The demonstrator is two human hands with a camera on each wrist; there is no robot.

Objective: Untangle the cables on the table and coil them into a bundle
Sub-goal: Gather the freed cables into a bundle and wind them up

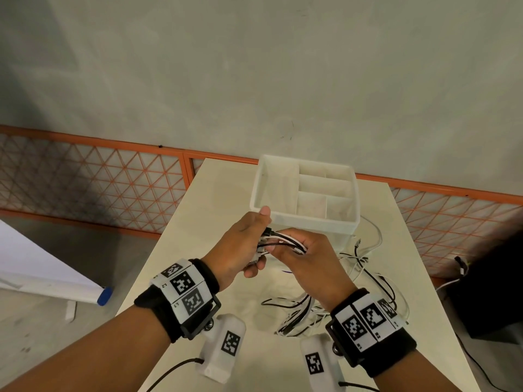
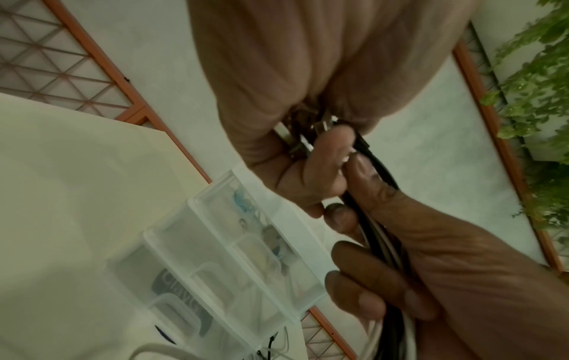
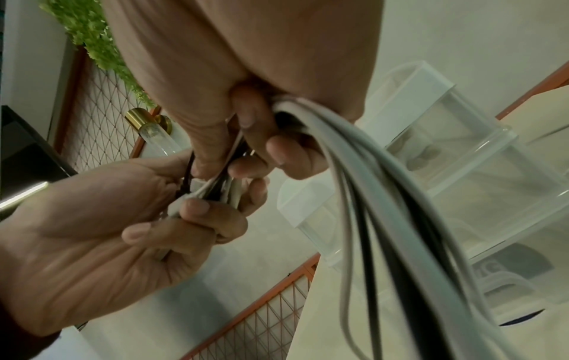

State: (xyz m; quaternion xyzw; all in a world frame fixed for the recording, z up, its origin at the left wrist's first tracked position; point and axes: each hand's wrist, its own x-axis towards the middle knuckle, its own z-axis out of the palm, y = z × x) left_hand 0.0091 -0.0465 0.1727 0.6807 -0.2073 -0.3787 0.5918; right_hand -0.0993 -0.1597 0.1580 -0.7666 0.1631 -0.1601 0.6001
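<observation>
1. Several thin black and white cables (image 1: pixel 285 241) are gathered above the table (image 1: pixel 181 241), tails trailing onto it; I judge them light, limp, slippery, best held near the plugs.
2. My left hand (image 1: pixel 240 247) pinches the plug ends.
3. My right hand (image 1: pixel 308 258) is curled around the strands, before the clear divided bin (image 1: pixel 304 193).

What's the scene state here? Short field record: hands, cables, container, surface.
left hand: grips the plug ends of the black and white cables
right hand: fingers curled round the same cables, beside the left hand
cables: held above the table; the rest hangs down to a loose tangle on the top
container: translucent white plastic organiser box with dividers, just beyond the hands
surface: pale cream table
coiled bundle: not yet formed
</observation>
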